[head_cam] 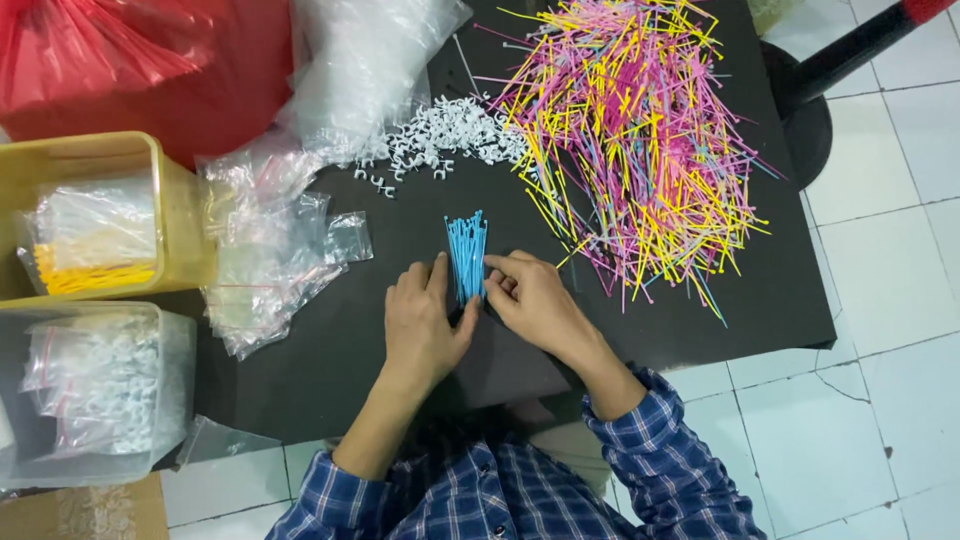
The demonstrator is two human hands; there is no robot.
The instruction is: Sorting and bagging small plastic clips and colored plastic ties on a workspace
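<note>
A small bundle of blue cable ties [466,255] lies upright on the black table [330,350], pinched between both hands. My left hand [424,322] presses its lower left side with the thumb under the bundle's end. My right hand [530,297] grips the lower right side with fingertips. A big loose heap of pink, yellow and blue cable ties [640,140] spreads just to the right and beyond.
White cable clips [440,135] lie in a pile at the back. Small clear bags [265,260] are strewn at the left, beside a yellow bin [185,215] and a clear bin [175,380] of filled bags. A red bag [140,60] sits far left. Tiled floor lies to the right.
</note>
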